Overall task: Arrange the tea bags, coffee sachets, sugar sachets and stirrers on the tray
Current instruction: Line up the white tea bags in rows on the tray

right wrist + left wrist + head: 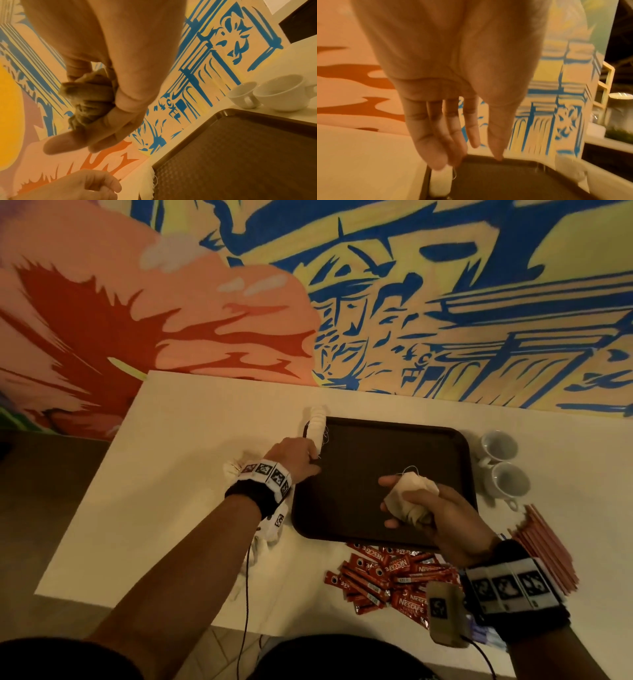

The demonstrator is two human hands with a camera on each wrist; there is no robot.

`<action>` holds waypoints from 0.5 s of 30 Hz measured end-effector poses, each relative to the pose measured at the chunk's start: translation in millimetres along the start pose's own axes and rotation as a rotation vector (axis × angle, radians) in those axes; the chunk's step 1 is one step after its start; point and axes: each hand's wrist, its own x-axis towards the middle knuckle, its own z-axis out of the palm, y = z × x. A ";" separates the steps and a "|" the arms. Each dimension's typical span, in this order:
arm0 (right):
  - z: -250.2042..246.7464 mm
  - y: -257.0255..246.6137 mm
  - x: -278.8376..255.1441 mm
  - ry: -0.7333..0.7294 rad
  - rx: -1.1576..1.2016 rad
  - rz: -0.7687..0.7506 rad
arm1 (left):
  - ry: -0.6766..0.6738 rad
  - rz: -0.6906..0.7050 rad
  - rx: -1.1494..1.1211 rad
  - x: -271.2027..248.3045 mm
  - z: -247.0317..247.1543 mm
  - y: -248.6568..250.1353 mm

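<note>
Brown textured plastic forms the tray [346,474], its near edge partly hidden by the right hand [442,518], which is clamped on crumpled, papery tea bags [409,496] above the tray's 5 o'clock area. At 10 o'clock the left hand [294,458], fingers straight, touches a white row of tea bags [317,426] along the rim; blur hides its exact contact. Glossy red coffee sachets [387,573] lie at 6 o'clock.

Left hand [297,455] reaches forward, arm extended, fingers [426,136] straight and pointing down, thumb alongside. Right hand [435,517] hovers palm-inward, fingers [109,129] curled tight around a bundle, index finger poking out. Marker bands wrap both wrists.
</note>
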 end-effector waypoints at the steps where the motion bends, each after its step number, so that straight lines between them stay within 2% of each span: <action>1: 0.1 -2.2 0.5 0.000 -0.014 -0.017 | -0.011 0.017 -0.088 -14.9 -3.0 6.2; 3: 0.7 -7.7 -0.2 -0.012 -0.047 -0.057 | -0.012 0.052 -0.267 -45.2 -8.3 21.9; 6: 0.9 -14.6 -6.0 -0.022 -0.115 -0.098 | 0.068 0.101 -0.497 -87.6 -14.0 49.5; 10: 0.7 -16.3 -13.8 -0.044 -0.123 -0.142 | 0.162 0.142 -0.696 -135.3 -14.8 84.7; 15: 0.0 -19.5 -23.6 -0.093 -0.160 -0.183 | 0.121 0.231 -0.857 -170.2 -8.2 104.4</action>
